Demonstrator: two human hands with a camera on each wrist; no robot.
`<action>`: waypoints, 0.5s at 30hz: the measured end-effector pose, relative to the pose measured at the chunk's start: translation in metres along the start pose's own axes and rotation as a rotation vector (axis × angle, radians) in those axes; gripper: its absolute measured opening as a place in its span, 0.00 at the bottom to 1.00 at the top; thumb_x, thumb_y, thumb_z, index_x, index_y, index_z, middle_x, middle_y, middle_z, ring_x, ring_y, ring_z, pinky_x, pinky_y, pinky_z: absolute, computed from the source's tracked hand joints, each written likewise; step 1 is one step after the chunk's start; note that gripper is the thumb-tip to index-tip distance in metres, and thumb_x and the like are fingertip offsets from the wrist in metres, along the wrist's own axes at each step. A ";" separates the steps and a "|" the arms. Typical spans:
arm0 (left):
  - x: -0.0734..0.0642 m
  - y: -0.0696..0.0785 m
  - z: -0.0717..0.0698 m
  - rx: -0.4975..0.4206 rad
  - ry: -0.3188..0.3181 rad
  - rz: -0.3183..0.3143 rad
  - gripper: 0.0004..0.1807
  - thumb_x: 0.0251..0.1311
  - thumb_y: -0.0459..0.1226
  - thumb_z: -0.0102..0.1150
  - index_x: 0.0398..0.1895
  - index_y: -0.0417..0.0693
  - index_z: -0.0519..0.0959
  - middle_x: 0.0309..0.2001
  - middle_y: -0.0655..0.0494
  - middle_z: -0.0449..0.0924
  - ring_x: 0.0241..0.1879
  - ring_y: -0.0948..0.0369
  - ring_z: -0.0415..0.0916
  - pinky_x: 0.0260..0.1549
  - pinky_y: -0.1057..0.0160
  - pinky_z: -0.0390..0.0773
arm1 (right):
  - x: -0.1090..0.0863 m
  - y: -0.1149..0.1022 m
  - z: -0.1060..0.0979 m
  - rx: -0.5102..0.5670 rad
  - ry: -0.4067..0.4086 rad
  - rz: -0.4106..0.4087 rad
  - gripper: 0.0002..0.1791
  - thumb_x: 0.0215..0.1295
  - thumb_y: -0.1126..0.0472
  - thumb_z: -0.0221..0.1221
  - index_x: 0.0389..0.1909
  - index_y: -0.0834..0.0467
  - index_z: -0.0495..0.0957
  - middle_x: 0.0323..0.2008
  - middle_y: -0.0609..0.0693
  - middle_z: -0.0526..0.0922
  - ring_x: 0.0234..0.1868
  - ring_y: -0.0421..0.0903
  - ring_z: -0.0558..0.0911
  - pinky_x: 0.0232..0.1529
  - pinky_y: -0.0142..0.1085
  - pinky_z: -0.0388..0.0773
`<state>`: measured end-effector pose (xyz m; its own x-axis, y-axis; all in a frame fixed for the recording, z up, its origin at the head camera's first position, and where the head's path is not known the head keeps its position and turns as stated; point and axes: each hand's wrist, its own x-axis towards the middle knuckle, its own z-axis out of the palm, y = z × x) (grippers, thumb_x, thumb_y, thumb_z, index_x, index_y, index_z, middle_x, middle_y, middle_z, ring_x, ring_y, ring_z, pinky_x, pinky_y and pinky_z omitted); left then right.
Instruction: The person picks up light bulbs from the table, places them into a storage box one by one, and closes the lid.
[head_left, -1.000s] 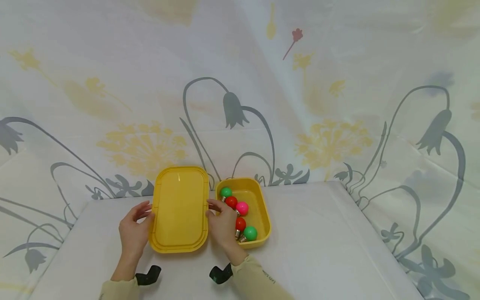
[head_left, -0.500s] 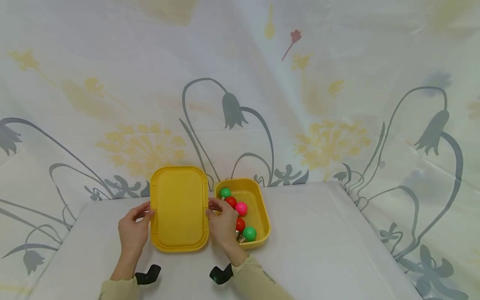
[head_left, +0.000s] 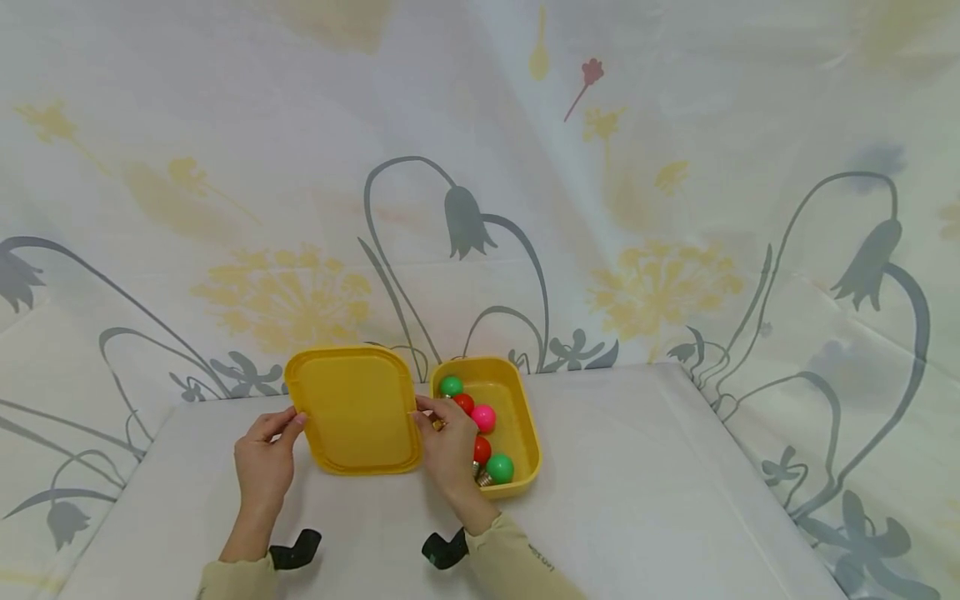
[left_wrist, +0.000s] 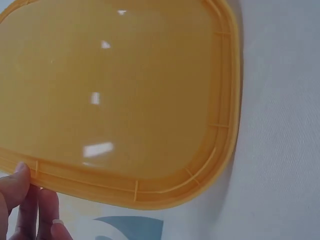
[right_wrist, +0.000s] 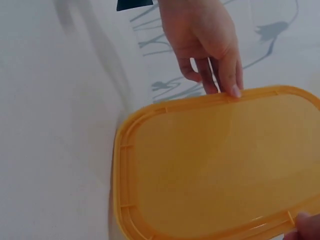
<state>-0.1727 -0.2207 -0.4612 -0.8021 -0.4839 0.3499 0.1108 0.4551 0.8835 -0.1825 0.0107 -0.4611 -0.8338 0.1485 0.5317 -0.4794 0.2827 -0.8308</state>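
A yellow plastic lid [head_left: 352, 412] is held tilted up between both hands, its ribbed rim visible in the left and right wrist views. My left hand [head_left: 264, 467] pinches its left edge between thumb and fingers. On the opposite edge, my right hand [head_left: 450, 458] pinches the rim in the same way. Right beside the right hand stands an uncovered yellow box [head_left: 517, 408]. Several small toy-like light bulbs lie along its left side, among them a green bulb [head_left: 500, 468] and a pink bulb [head_left: 484, 418]. The right hand hides part of the box's left wall and some bulbs.
A white cloth covers the table [head_left: 637, 483], which meets a flower-printed backdrop [head_left: 600, 208] just behind the box and lid. Black wrist-camera mounts stick out at the left cuff [head_left: 296, 550] and the right cuff [head_left: 444, 550].
The lid has tilted: its near edge has swung up and away, so it looks shorter in the head view. Both hands keep their hold at its sides. The box has stayed put.
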 end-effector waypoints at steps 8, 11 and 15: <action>0.000 0.001 -0.001 -0.063 0.012 0.004 0.13 0.65 0.35 0.63 0.45 0.32 0.85 0.31 0.66 0.77 0.29 0.79 0.75 0.34 0.81 0.72 | 0.000 -0.001 0.001 0.122 -0.021 0.101 0.09 0.61 0.69 0.66 0.43 0.62 0.87 0.36 0.52 0.88 0.32 0.45 0.86 0.34 0.34 0.82; -0.001 0.001 -0.001 -0.066 0.001 -0.009 0.15 0.67 0.39 0.61 0.47 0.35 0.85 0.33 0.65 0.77 0.30 0.79 0.76 0.33 0.79 0.73 | -0.001 -0.002 0.000 0.189 -0.046 0.154 0.09 0.62 0.69 0.65 0.43 0.63 0.86 0.36 0.53 0.88 0.34 0.45 0.87 0.34 0.34 0.82; -0.002 0.001 -0.003 -0.054 -0.036 -0.023 0.17 0.68 0.42 0.58 0.51 0.40 0.84 0.38 0.64 0.80 0.35 0.78 0.76 0.34 0.79 0.74 | 0.000 -0.001 -0.003 0.249 -0.076 0.199 0.10 0.62 0.69 0.64 0.44 0.64 0.86 0.38 0.55 0.87 0.38 0.49 0.88 0.37 0.33 0.82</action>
<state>-0.1690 -0.2212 -0.4600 -0.8252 -0.4665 0.3184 0.1223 0.4029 0.9070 -0.1817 0.0133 -0.4600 -0.9316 0.1034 0.3484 -0.3490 0.0131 -0.9370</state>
